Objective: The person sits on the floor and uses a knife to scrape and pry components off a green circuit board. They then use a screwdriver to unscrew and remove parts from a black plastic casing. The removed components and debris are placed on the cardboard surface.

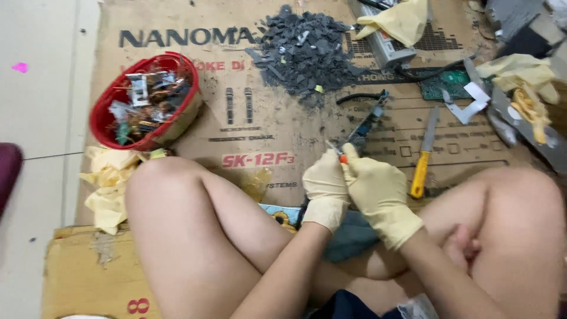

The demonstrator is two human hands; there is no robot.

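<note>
Hands (354, 186) around small orange part (342, 158)

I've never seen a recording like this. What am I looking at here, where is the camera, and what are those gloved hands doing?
There is no machine here: a person sits on the floor and the camera is worn on their head, looking down at their own knees and hands. Both hands wear pale yellow gloves. The left hand and right hand are pressed together around a small orange-tipped piece; it is too small to tell what it is. Just beyond them lie blue-handled pliers on a flattened cardboard sheet. On that sheet also rest a red basket of mixed scrap parts, a pile of dark grey broken fragments, a yellow-handled screwdriver and a green circuit board. Crumpled spare gloves lie by the left knee.
</note>
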